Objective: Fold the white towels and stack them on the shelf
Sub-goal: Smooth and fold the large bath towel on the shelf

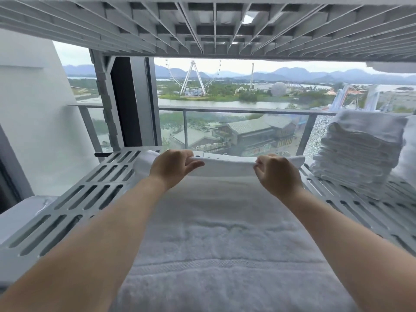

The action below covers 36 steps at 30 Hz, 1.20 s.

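Note:
A large white towel (216, 233) lies flat along the grey slotted shelf (74, 203), running from the near edge to the back. Its far edge is lifted into a thin fold. My left hand (173, 165) pinches that far edge left of centre between thumb and fingers. My right hand (276, 174) grips the same edge further right, fingers curled over it. A tall stack of folded white towels (358, 149) stands on the shelf at the right rear.
The ribbed underside of an upper shelf (213, 25) hangs low overhead. Behind the shelf is a window with a dark frame post (126, 104) and a balcony rail. A white wall stands at the left.

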Available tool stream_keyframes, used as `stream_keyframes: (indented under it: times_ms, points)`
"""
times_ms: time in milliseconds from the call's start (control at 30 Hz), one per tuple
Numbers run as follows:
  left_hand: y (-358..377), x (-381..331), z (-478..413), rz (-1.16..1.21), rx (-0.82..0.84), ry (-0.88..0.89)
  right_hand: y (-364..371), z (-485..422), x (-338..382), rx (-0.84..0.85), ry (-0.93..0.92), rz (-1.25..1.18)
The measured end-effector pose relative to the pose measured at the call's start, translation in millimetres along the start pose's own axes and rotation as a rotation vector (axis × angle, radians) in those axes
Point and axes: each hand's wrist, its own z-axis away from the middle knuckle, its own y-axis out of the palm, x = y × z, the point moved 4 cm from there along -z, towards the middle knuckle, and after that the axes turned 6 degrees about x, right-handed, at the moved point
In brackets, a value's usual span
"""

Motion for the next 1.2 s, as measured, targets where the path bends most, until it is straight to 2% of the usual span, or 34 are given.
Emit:
stream_keyframes:
  times_ms: [200,333,433,533,667,800,967,1200]
  points:
    - [-12,-19,48,-0.011,0.093,-0.063,-24,42,11,0.034,-0.040,-0.057]
    - [-5,-34,83,-0.114,0.195,-0.143,-10,77,11,0.171,0.048,-0.096]
    - [1,-43,104,-0.072,0.105,-0.204,-2,90,11,0.247,0.063,-0.020]
    - [1,-47,116,-0.065,-0.006,-0.256,-3,87,14,0.199,-0.016,0.132]
    - [1,-41,117,0.017,-0.017,-0.266,-3,85,19,0.163,-0.118,0.241]
    - [1,-37,118,0.122,-0.011,-0.272,-4,87,15,0.140,-0.139,0.093]
    - [-1,-38,120,0.103,-0.064,-0.270,-8,88,12,0.137,-0.098,-0.044]
    - [6,-33,121,0.012,-0.004,-0.297,3,89,10,0.322,-0.102,-0.126]
